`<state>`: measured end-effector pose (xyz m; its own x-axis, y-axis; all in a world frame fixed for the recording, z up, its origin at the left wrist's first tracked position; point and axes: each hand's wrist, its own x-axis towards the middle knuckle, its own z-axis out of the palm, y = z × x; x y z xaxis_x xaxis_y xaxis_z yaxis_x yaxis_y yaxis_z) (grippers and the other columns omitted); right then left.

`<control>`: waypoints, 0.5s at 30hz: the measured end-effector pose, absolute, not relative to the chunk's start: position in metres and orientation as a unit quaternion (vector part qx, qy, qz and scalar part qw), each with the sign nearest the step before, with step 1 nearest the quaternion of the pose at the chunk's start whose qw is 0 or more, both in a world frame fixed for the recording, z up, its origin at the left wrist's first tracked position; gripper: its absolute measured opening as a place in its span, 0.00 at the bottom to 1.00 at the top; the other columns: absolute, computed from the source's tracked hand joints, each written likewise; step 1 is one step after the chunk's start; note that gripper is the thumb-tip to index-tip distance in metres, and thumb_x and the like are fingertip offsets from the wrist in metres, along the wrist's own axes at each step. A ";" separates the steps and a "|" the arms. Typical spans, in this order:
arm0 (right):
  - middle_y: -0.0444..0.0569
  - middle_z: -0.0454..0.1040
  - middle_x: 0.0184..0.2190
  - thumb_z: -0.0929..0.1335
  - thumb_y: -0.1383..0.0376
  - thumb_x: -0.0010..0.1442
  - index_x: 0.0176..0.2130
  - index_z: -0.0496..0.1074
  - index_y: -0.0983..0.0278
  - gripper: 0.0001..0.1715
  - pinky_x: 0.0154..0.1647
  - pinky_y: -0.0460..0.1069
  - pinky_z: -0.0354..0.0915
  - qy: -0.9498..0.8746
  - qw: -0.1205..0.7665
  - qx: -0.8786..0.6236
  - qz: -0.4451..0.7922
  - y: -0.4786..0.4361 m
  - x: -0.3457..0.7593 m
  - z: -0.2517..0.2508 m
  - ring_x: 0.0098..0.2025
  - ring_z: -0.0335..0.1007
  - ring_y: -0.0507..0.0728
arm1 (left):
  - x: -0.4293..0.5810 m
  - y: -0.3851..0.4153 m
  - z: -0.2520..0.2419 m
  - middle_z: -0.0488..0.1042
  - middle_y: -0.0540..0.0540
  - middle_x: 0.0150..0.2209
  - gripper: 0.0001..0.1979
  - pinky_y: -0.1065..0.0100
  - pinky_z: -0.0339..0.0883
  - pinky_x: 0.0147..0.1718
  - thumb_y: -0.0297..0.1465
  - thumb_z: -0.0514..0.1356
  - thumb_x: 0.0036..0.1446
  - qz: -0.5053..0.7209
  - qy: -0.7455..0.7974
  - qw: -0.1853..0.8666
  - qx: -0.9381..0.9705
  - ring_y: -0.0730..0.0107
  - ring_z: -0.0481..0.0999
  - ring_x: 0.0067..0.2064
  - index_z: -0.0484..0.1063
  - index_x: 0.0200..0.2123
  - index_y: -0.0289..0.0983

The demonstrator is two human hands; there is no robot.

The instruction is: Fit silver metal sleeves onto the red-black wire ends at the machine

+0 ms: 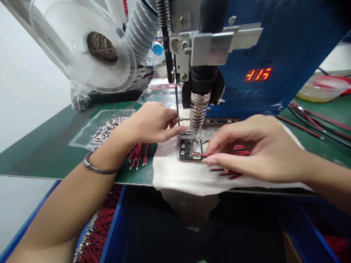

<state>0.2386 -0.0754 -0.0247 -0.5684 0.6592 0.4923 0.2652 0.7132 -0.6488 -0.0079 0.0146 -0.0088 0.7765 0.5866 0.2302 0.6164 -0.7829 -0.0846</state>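
My right hand pinches a red-and-black wire between thumb and fingertips. A small silver metal piece sits at the wire's end, over the black fixture plate. My left hand is at the fixture's left, beside a thin metal rod. Its fingers are curled and its thumb reaches toward the fixture; what the fingertips hold, if anything, is hidden. Above the fixture, the soldering head with its coiled spring points down, its tip close to the plate.
A blue machine with a lit red display stands behind. At left are a clear tray of small metal parts and a fume hood. Wire bundles lie on the green table; a white cloth is under the fixture. Blue bins hold wires below.
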 end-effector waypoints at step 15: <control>0.43 0.81 0.22 0.75 0.67 0.63 0.30 0.80 0.62 0.08 0.16 0.43 0.67 -0.776 0.326 -0.322 0.433 -0.077 0.235 -0.019 0.20 0.76 0.51 | -0.007 0.014 -0.008 0.69 0.49 0.19 0.22 0.64 0.51 0.25 0.47 0.56 0.63 -0.095 -0.328 0.069 -0.937 0.72 0.62 0.21 0.67 0.23 0.39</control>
<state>0.2353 -0.0767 -0.0191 -0.5804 0.7818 0.2280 0.2169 0.4183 -0.8820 -0.0075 0.0136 -0.0078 0.7666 0.6018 0.2241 0.6281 -0.7752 -0.0670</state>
